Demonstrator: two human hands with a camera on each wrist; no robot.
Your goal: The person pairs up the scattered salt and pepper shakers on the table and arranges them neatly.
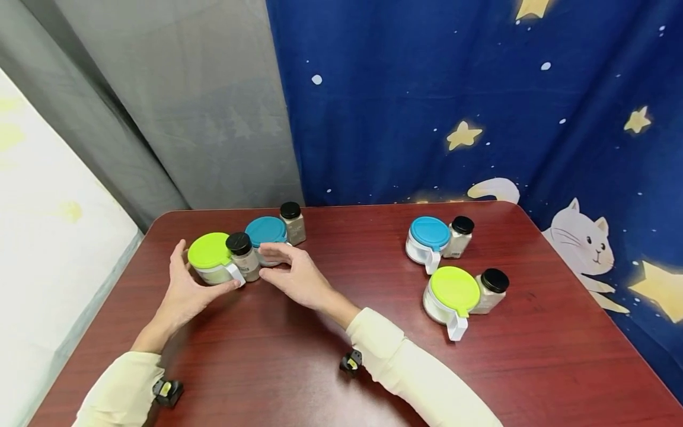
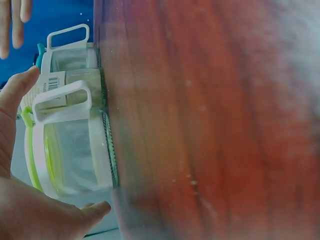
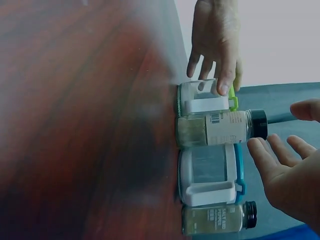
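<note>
Head | left hand [image 1: 184, 293] released, spread around green-lidded jar [image 1: 210, 256] | right hand [image 1: 296, 277] released beside black-capped shaker [image 1: 245, 261]

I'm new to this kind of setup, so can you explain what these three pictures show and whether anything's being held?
There's no machine here, just a person's bare left hand and right hand. The wide picture comes from a head-worn camera; the two turned sideways come from wrist cameras. On the reddish table, at left, stand a lime-lidded jar, a blue-lidded jar, a near bottle and a far bottle. At right stand another lime jar, another blue jar and two more bottles. The left hand spreads around the lime-lidded jar; the right is open beside the near bottle. I see no clear grip.
</note>
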